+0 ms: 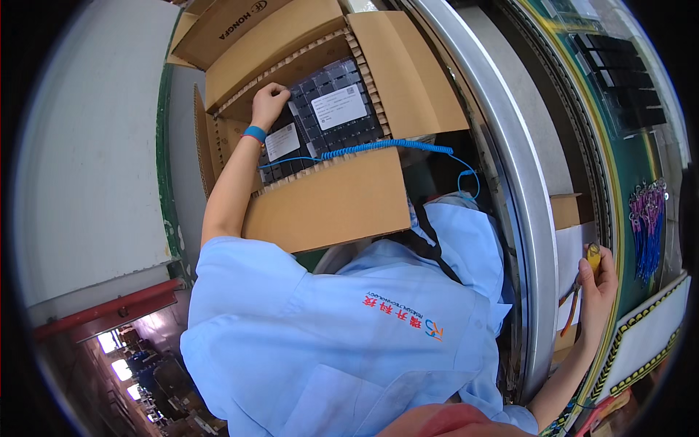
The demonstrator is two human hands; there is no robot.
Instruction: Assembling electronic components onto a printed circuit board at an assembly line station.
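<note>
Light-blue shirt [335,320] spreads below the carton [328,218], which holds black trays [342,75]. At the carton's opening, the left hand [270,103] curls by their edge; whether it grips, I cannot tell. Well right of the carton, the right hand [597,282] wraps a yellow tool [594,257].

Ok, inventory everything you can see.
Open cardboard box: 1, brown, upper middle
Trays: unclear count, black, in box
Labels: 2, white, on trays
Coiled cord: 1, blue, across box
Metal rail: 1, silver, right
Hand tool: 1, partly yellow, right
Wire bundle: 1, blue-purple, far right
Blocks: several, black, upper right
Bordered board: 1, white, lower right
Shirt: 1, light blue, lower middle
Wristband: 1, blue, left wrist
Left hand: 1, bare, at trays
Right hand: 1, bare, around tool
</note>
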